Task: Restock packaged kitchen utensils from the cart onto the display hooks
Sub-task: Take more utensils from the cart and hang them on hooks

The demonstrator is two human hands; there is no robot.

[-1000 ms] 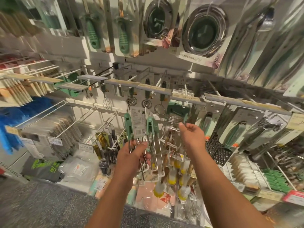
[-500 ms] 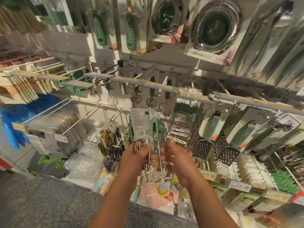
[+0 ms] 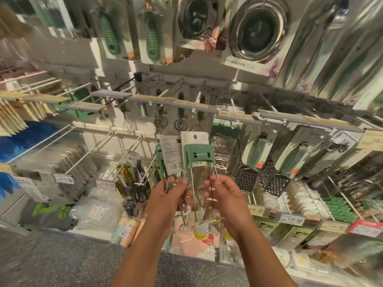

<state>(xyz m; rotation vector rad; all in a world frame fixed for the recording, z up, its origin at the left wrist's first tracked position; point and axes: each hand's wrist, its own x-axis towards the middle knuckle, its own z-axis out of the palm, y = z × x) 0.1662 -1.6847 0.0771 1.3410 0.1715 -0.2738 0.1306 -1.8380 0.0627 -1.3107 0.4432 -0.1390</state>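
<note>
My right hand (image 3: 224,195) has come back from the rack at 1 o'clock and now pinches the wire legs of the green-headed wire utensil with its hang card (image 3: 198,156). My left hand (image 3: 172,193) holds the second carded green utensil (image 3: 169,156). Count: two utensils, both unhung, held below the white display hooks (image 3: 233,104) at 12 o'clock. Separating them looks like the current step.

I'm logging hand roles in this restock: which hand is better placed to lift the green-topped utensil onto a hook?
Probably the right hand: it pinches the wire legs of the green-topped utensil, whose card hole is uppermost. The left hand is occupied gripping the other packaged utensil.
</note>
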